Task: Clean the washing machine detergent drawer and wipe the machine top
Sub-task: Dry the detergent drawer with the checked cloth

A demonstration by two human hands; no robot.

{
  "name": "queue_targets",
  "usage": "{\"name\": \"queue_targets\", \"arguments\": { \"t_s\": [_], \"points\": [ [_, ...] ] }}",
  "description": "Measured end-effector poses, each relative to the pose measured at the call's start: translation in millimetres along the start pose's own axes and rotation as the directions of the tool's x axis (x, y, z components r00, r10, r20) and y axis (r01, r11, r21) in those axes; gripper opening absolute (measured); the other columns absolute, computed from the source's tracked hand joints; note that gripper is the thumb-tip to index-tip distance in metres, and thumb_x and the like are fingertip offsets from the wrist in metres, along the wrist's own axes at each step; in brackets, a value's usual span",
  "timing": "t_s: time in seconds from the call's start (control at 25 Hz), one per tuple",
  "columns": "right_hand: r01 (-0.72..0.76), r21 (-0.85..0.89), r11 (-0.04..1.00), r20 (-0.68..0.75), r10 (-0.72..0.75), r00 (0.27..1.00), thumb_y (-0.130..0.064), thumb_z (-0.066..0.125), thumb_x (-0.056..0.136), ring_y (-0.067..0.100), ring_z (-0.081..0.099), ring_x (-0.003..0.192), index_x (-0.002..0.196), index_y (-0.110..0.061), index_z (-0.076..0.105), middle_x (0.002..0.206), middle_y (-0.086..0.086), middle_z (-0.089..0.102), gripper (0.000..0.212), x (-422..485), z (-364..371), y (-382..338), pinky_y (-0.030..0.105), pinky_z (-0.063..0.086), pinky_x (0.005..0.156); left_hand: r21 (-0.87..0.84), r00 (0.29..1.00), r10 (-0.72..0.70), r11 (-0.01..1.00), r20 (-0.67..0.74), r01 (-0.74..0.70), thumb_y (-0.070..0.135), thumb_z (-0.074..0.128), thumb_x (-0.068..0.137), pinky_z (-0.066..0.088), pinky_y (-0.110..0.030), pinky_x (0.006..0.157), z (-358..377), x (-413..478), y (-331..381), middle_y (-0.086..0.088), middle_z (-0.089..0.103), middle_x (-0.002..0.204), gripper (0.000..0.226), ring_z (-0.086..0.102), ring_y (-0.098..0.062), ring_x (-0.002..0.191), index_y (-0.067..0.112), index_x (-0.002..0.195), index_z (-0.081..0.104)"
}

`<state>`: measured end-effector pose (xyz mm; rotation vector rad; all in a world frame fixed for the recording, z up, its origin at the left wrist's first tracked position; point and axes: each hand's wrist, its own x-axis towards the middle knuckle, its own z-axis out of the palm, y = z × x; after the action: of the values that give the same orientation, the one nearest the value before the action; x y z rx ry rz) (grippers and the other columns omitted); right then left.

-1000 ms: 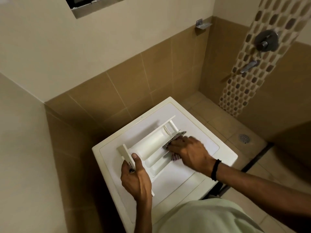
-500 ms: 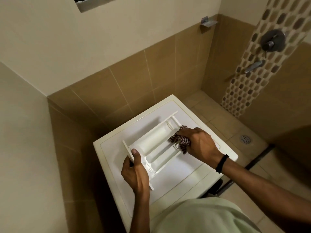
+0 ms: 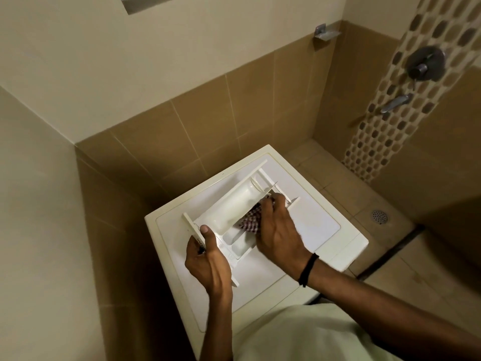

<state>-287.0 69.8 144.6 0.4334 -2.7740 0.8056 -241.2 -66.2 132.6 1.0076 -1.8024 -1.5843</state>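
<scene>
A white detergent drawer (image 3: 234,204) lies removed on the white washing machine top (image 3: 312,225), its front panel toward me. My left hand (image 3: 208,259) grips that front panel, thumb on its upper edge. My right hand (image 3: 278,230) presses a dark checked cloth (image 3: 250,220) into the drawer's middle compartment; my fingers cover most of the cloth. A black band circles my right wrist.
The machine stands in a corner of brown-tiled walls (image 3: 197,142). To the right lies a tiled shower floor with a round drain (image 3: 379,216). A mosaic strip carries a shower valve (image 3: 424,63) and a spout (image 3: 394,103). A small metal shelf (image 3: 325,32) hangs on the wall.
My right hand has slid with the cloth from the drawer's far end toward me into its middle. The left hand has kept its grip on the front panel.
</scene>
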Motion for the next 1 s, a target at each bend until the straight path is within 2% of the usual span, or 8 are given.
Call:
{"name": "queue_targets", "arguments": {
  "t_s": [0.24, 0.44, 0.56, 0.64, 0.72, 0.84, 0.92, 1.0],
  "points": [
    [0.023, -0.280, 0.960, 0.208, 0.037, 0.977, -0.001, 0.072, 0.065, 0.034, 0.060, 0.082, 0.084, -0.010, 0.069, 0.084, 0.010, 0.067, 0.021, -3, 14, -2, 0.042, 0.054, 0.073, -0.006, 0.991, 0.110, 0.994, 0.074, -0.110, 0.050, 0.067, 0.089, 0.055, -0.025, 0.077, 6, -7, 7, -0.005, 0.075, 0.099, 0.051, 0.068, -0.009, 0.087, 0.008, 0.118, 0.073],
    [0.214, -0.067, 0.974, 0.368, -0.175, 0.913, -0.013, 0.057, 0.066, 0.028, 0.062, 0.085, 0.096, -0.015, 0.070, 0.086, 0.002, 0.067, 0.033, -10, 5, -15, 0.038, 0.048, 0.079, 0.021, 0.986, 0.122, 0.992, 0.114, -0.126, 0.068, 0.062, 0.081, 0.055, -0.034, 0.082, 5, 0, 3, -0.015, 0.074, 0.099, 0.072, 0.068, -0.027, 0.092, 0.004, 0.114, 0.073],
    [0.110, 0.256, 0.960, 0.502, -0.230, 0.834, -0.011, 0.050, 0.068, 0.026, 0.065, 0.096, 0.107, -0.015, 0.073, 0.100, 0.002, 0.072, 0.045, 3, -13, -9, 0.038, 0.053, 0.081, 0.036, 0.990, 0.064, 0.997, 0.123, -0.069, 0.060, 0.065, 0.084, 0.048, -0.034, 0.072, 0, 6, -1, -0.022, 0.063, 0.078, 0.062, 0.058, -0.037, 0.075, -0.002, 0.089, 0.068],
    [-0.289, 0.559, 0.777, 0.596, -0.134, 0.792, -0.001, 0.058, 0.076, 0.028, 0.069, 0.101, 0.110, -0.009, 0.073, 0.109, 0.009, 0.074, 0.037, 9, -35, -3, 0.043, 0.058, 0.086, 0.010, 0.987, -0.032, 0.999, 0.155, 0.031, 0.046, 0.071, 0.091, 0.048, -0.037, 0.071, -6, 9, 3, -0.009, 0.062, 0.068, 0.041, 0.057, -0.028, 0.069, 0.007, 0.080, 0.067],
    [-0.587, 0.718, 0.374, 0.641, -0.026, 0.767, 0.010, 0.061, 0.083, 0.037, 0.068, 0.105, 0.109, -0.001, 0.070, 0.112, 0.019, 0.072, 0.030, 10, -57, 7, 0.047, 0.057, 0.089, -0.029, 0.972, -0.147, 0.988, 0.183, 0.154, 0.037, 0.072, 0.094, 0.048, -0.031, 0.069, -8, 10, 9, -0.004, 0.068, 0.074, 0.030, 0.065, -0.026, 0.077, 0.008, 0.089, 0.070],
    [-0.644, 0.753, -0.138, 0.658, 0.193, 0.728, 0.011, 0.054, 0.087, 0.043, 0.063, 0.116, 0.123, 0.005, 0.061, 0.123, 0.024, 0.067, 0.037, 10, -75, 23, 0.052, 0.051, 0.098, -0.126, 0.908, -0.339, 0.918, 0.245, 0.377, 0.039, 0.073, 0.092, 0.058, -0.029, 0.061, -8, 12, 22, 0.007, 0.075, 0.079, 0.023, 0.073, -0.014, 0.075, 0.017, 0.098, 0.072],
    [-0.571, 0.767, -0.293, 0.640, 0.279, 0.716, 0.008, 0.054, 0.090, 0.042, 0.064, 0.116, 0.128, 0.004, 0.058, 0.125, 0.023, 0.066, 0.038, 12, -79, 28, 0.055, 0.048, 0.103, -0.147, 0.884, -0.378, 0.892, 0.276, 0.427, 0.044, 0.076, 0.089, 0.063, -0.040, 0.070, -6, 13, 24, 0.003, 0.076, 0.082, 0.023, 0.073, -0.021, 0.080, 0.022, 0.094, 0.072],
    [-0.534, 0.810, -0.242, 0.587, 0.357, 0.727, 0.005, 0.056, 0.093, 0.040, 0.067, 0.112, 0.125, 0.004, 0.060, 0.120, 0.022, 0.069, 0.033, 12, -82, 23, 0.054, 0.050, 0.100, -0.146, 0.877, -0.390, 0.885, 0.281, 0.441, 0.048, 0.078, 0.085, 0.061, -0.050, 0.078, -5, 13, 22, -0.002, 0.075, 0.086, 0.026, 0.072, -0.031, 0.087, 0.023, 0.089, 0.073]
  ]
}}
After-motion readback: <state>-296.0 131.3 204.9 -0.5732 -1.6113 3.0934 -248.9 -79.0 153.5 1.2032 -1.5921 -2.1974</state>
